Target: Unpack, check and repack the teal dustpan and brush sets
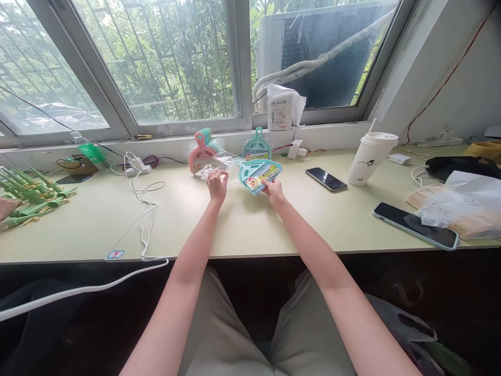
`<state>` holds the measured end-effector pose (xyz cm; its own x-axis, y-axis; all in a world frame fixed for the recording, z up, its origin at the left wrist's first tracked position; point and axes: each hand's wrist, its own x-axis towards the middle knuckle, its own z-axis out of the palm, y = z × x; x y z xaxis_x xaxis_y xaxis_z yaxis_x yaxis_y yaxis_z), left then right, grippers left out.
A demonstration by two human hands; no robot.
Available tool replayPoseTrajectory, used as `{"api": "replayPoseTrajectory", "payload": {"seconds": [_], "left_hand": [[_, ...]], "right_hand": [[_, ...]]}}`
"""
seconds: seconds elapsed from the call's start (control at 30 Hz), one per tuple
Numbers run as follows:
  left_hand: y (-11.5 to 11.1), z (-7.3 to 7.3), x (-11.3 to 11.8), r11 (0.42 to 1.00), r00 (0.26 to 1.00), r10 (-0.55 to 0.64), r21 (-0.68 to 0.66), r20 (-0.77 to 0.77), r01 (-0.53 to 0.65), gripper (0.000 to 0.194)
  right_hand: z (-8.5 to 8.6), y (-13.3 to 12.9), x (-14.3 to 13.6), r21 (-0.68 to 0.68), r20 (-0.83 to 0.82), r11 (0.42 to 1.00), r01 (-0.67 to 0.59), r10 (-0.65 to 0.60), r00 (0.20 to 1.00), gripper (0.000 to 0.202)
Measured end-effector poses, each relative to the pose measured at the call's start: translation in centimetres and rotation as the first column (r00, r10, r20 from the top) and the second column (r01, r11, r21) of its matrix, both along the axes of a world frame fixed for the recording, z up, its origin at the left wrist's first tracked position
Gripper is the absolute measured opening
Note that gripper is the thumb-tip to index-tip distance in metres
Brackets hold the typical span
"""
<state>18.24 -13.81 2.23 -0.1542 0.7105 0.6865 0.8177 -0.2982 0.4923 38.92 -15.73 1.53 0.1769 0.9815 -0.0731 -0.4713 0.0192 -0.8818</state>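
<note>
In the head view, my right hand (275, 192) grips the lower right edge of a small teal dustpan set (256, 175) with a blue-and-yellow printed card, tilted above the desk. My left hand (217, 185) is pinched on a clear plastic bag (230, 159), which stretches towards the dustpan set's left side. Whether the bag still covers part of the set is hard to tell. Behind my left hand stand several nested dustpan sets, a pink one (201, 154) in front and green ones behind. Another teal dustpan set (257, 146) is upright against the wall below the window.
Two phones (326, 179) and a white cup with a straw (371, 156) are on the right, near a plastic-covered pack (465, 203). White cables (144, 224) cross the desk's left front edge. Another person's hand (8, 207) touches green bamboo-like stalks (31, 196).
</note>
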Motion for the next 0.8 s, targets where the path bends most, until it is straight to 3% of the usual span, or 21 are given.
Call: {"api": "replayPoseTrajectory", "payload": {"seconds": [0.2, 0.3, 0.4, 0.47, 0.5, 0.57, 0.63, 0.7, 0.8], "left_hand": [[-1.0, 0.0, 1.8, 0.982, 0.984, -0.178, 0.072, 0.011, 0.177, 0.015], [-2.2, 0.2, 2.7, 0.962, 0.968, -0.251, 0.116, 0.022, 0.247, 0.021], [-2.6, 0.7, 3.1, 0.960, 0.940, -0.180, 0.262, 0.290, 0.103, 0.049], [-2.1, 1.2, 2.9, 0.960, 0.798, -0.171, 0.281, 0.578, 0.002, 0.069], [-1.8, 1.5, 2.8, 0.969, 0.679, -0.206, 0.245, 0.705, 0.040, 0.073], [-1.0, 2.0, 2.5, 0.937, 0.399, -0.288, 0.170, 0.870, 0.305, 0.075], [-0.5, 2.2, 2.5, 0.794, 0.186, -0.339, 0.174, 0.922, 0.582, 0.073], [-0.4, 1.9, 3.0, 0.664, 0.098, -0.397, 0.212, 0.913, 0.717, 0.065], [-0.5, 0.9, 4.4, 0.549, 0.077, -0.425, 0.189, 0.902, 0.814, 0.050]], "right_hand": [[-0.1, -0.2, -1.0, 0.081, 0.083, 0.983, -0.164, 0.157, 0.984, 0.013], [-0.3, -0.2, -1.4, 0.141, 0.107, 0.973, -0.180, 0.166, 0.980, 0.015], [-0.2, -0.2, -1.3, 0.184, 0.085, 0.975, -0.124, 0.110, 0.990, 0.017], [-0.1, -0.1, -1.1, 0.200, 0.069, 0.975, -0.097, 0.084, 0.994, 0.021], [0.0, 0.0, -1.0, 0.207, 0.063, 0.974, -0.090, 0.078, 0.995, 0.022], [0.2, 0.0, -0.9, 0.221, 0.058, 0.971, -0.091, 0.080, 0.995, 0.025], [0.3, 0.0, -0.8, 0.242, 0.058, 0.966, -0.094, 0.083, 0.995, 0.027], [0.2, 0.0, -0.8, 0.263, 0.048, 0.961, -0.083, 0.073, 0.996, 0.028], [0.1, 0.1, -0.8, 0.279, 0.006, 0.960, -0.011, 0.010, 1.000, 0.028]]}}
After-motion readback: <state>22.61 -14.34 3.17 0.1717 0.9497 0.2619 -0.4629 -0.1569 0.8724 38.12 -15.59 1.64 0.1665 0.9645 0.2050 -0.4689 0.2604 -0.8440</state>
